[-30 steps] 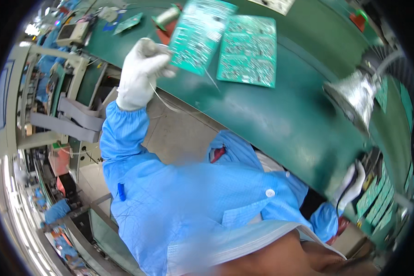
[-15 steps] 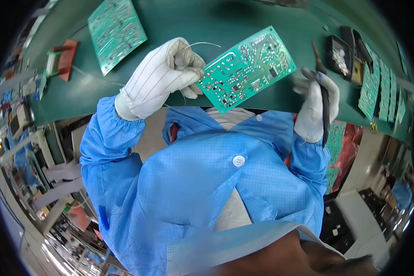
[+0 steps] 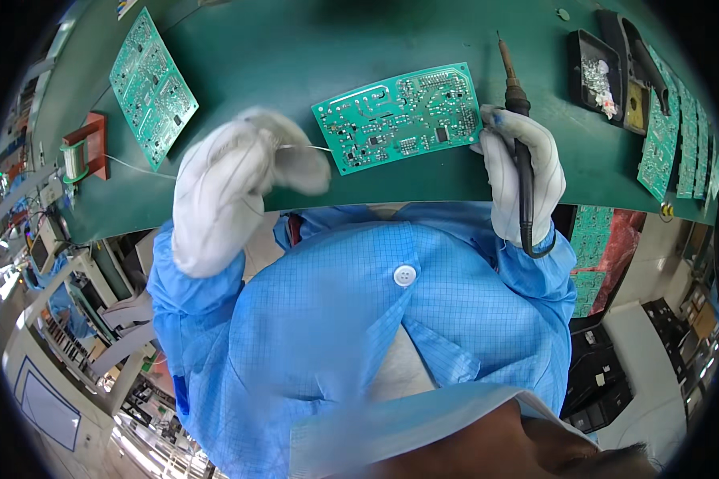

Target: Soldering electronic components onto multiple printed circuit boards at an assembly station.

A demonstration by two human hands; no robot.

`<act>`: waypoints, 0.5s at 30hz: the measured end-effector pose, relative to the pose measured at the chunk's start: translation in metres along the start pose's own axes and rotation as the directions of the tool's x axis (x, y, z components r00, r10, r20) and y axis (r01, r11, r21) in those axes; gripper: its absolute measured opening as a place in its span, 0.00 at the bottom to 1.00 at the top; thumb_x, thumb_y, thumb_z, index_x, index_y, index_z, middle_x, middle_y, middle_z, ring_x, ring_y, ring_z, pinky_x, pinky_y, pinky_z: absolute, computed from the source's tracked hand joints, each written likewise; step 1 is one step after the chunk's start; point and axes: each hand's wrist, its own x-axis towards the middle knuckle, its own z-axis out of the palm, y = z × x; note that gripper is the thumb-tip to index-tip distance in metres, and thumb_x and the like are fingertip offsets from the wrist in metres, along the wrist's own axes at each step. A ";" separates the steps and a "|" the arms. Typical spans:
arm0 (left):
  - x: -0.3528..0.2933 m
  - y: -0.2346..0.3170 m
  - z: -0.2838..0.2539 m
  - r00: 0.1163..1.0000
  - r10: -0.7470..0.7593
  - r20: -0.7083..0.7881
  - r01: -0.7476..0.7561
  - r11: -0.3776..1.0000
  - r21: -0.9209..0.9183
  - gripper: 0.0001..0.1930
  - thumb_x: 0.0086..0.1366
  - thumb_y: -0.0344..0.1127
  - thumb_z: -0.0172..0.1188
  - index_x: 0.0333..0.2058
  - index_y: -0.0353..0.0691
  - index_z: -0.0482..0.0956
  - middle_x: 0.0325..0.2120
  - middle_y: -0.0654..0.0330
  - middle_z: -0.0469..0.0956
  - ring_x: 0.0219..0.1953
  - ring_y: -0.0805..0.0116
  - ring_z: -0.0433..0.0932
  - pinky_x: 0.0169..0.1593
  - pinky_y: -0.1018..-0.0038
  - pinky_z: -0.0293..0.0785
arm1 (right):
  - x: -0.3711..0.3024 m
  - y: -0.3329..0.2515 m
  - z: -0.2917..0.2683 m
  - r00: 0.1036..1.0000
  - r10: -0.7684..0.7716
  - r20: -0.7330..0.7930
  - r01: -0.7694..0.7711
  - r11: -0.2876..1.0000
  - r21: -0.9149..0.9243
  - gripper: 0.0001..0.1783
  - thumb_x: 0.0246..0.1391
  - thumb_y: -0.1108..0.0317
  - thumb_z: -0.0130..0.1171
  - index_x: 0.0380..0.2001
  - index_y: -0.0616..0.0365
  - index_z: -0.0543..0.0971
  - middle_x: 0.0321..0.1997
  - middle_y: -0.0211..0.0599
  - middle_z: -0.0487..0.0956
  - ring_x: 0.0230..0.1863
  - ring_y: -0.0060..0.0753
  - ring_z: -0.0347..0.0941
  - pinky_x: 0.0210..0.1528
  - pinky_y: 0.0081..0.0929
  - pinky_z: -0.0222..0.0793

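Observation:
A green circuit board [image 3: 399,120] is held tilted over the front of the bench, its right edge at the fingertips of my gloved right hand [image 3: 546,169]. That same hand grips a soldering iron [image 3: 524,180], whose tip points up and away from the board. My gloved left hand [image 3: 230,177], partly smeared by motion, is off the board's left side with fingers closed on thin solder wire [image 3: 305,147]. The wire's free end reaches toward the board's left edge. Behind the hand, the wire runs back to a spool [image 3: 75,161] on a reddish stand [image 3: 97,137].
Another green board panel [image 3: 153,92] lies at the far left on the green bench [image 3: 280,48]. At the right are a black tray [image 3: 595,76] of small bits, a soldering-iron stand [image 3: 636,60] and several board panels [image 3: 661,136]. More boards [image 3: 591,239] sit below the bench edge.
My left hand has let go of the board and moved left and down, keeping the wire. My right hand has come to the board's right edge. The board has turned flatter.

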 end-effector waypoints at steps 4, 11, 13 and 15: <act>-0.005 0.005 0.010 0.901 -0.225 0.372 0.334 0.906 -0.259 0.12 0.71 0.35 0.60 0.35 0.30 0.80 0.27 0.57 0.83 0.21 0.72 0.78 0.27 0.76 0.75 | 0.000 0.002 -0.010 1.000 -0.014 0.008 0.014 0.998 -0.065 0.14 0.54 0.85 0.67 0.43 0.63 0.80 0.43 0.46 0.86 0.42 0.38 0.86 0.44 0.28 0.81; 0.015 -0.036 0.071 0.842 0.511 0.173 -0.463 0.519 0.719 0.09 0.55 0.23 0.70 0.34 0.36 0.80 0.27 0.58 0.84 0.24 0.65 0.84 0.30 0.72 0.79 | -0.011 0.020 -0.036 0.948 -0.265 -0.179 0.198 0.925 -0.323 0.23 0.55 0.82 0.66 0.55 0.69 0.77 0.42 0.52 0.86 0.41 0.40 0.87 0.46 0.30 0.83; 0.023 -0.043 0.076 0.791 0.569 0.223 -0.514 0.423 0.746 0.11 0.52 0.24 0.72 0.34 0.40 0.80 0.30 0.60 0.85 0.27 0.63 0.84 0.33 0.70 0.80 | -0.017 0.024 -0.044 0.934 -0.313 -0.174 0.252 0.919 -0.304 0.25 0.54 0.79 0.69 0.55 0.67 0.75 0.40 0.50 0.85 0.39 0.40 0.86 0.43 0.32 0.82; 0.029 -0.049 0.080 0.679 0.676 0.287 -0.599 0.284 0.748 0.13 0.51 0.25 0.73 0.34 0.41 0.80 0.30 0.61 0.84 0.29 0.62 0.84 0.34 0.69 0.81 | -0.026 0.024 -0.052 0.911 -0.396 -0.119 0.326 0.865 -0.382 0.24 0.53 0.79 0.67 0.54 0.66 0.75 0.38 0.50 0.84 0.36 0.39 0.84 0.40 0.33 0.80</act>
